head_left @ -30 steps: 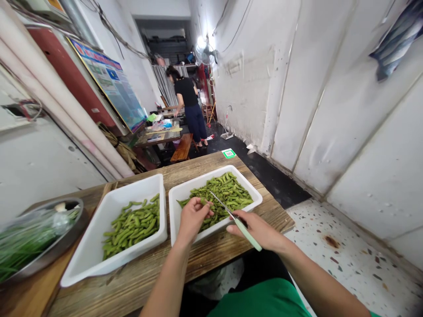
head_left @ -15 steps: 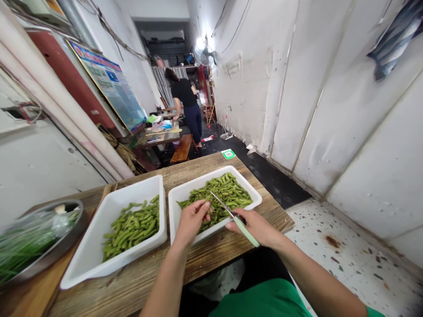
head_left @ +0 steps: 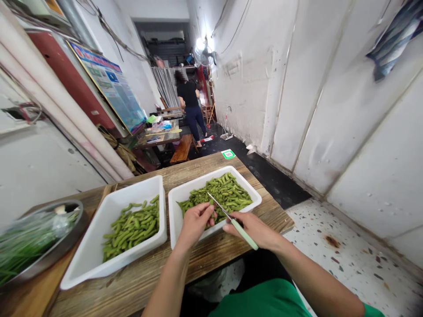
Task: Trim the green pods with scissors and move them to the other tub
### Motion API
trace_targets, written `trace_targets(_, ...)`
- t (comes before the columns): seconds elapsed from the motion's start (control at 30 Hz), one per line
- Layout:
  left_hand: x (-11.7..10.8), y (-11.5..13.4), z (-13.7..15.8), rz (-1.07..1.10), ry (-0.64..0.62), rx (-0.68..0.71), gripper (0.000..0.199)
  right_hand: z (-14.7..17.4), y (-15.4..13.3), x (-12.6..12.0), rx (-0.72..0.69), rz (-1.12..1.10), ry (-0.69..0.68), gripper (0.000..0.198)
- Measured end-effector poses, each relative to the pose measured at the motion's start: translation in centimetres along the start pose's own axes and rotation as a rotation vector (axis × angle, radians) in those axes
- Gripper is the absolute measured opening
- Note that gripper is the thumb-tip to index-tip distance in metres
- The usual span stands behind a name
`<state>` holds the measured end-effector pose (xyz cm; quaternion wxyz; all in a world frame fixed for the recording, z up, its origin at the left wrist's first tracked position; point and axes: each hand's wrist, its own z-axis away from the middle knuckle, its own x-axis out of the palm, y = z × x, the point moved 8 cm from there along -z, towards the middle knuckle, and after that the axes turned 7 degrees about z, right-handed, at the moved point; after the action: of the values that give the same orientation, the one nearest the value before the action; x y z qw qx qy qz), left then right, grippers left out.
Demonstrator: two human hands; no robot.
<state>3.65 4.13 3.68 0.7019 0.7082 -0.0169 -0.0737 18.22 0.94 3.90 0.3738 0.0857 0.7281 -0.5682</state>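
Fingers of my left hand (head_left: 198, 222) are pinched round a green soybean pod (head_left: 212, 201), mostly hidden by them, over the right white tray (head_left: 174, 224). My right hand (head_left: 253, 226) is closed on slim scissors (head_left: 245, 234) with a pale green handle. Their metal blades point up and left, with the tip close to the pod. Many green pods (head_left: 228, 191) lie heaped in the right tray. The left white tray (head_left: 90, 248) holds another pile of pods (head_left: 135, 226).
A metal bowl (head_left: 71, 233) of bagged green vegetables stands at the left. Both trays rest on a wooden table (head_left: 198, 264), with a QR-code card (head_left: 228, 154) at its far edge. Beyond are a bench (head_left: 181, 149), a cluttered table (head_left: 155, 137) and a person (head_left: 189, 97).
My left hand has shifted slightly right and down with the pod. The scissors have moved slightly left. In the background, the person has straightened up and stepped right, away from the cluttered table.
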Motion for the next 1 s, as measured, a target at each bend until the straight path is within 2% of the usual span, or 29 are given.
trace_targets(0.2,0.1,-0.4,0.0,-0.116,-0.026,0.014,0.033,0.1,0.6,0.3,0.022,0.008,0.000,0.036)
trace_targets(0.4,0.6,-1.1,-0.2,-0.067,-0.050,-0.052,0.032,0.0,1.6,0.5,0.061,-0.003,0.024,0.038)
trace_targets(0.5,0.0,-1.5,-0.5,-0.075,0.011,-0.059,0.030,0.1,1.8,0.5,0.050,0.011,0.011,0.037)
trace_targets(0.57,-1.1,-1.4,-0.7,-0.106,0.089,-0.025,0.038,0.2,1.8,0.5,0.045,0.015,0.001,0.037)
trace_targets(0.73,-3.4,0.2,-0.6,-0.150,0.236,0.081,0.039,0.5,2.0,0.1,0.059,-0.031,0.014,0.035)
trace_targets(0.8,-3.6,0.8,-0.6,-0.096,0.218,0.096,0.037,0.6,2.0,0.0,0.070,-0.079,0.020,0.035)
trace_targets(0.87,-3.1,0.8,-0.8,-0.069,0.124,0.086,0.033,0.7,2.1,-0.2,0.086,-0.131,0.021,0.035)
trace_targets(0.93,-2.7,0.4,-1.2,-0.181,0.049,0.077,0.025,0.8,2.2,-0.1,0.107,-0.182,0.014,0.035)
trace_targets(1.0,-3.1,0.3,-1.5,-0.385,0.075,0.113,0.016,1.0,2.3,0.0,0.126,-0.232,-0.001,0.035)
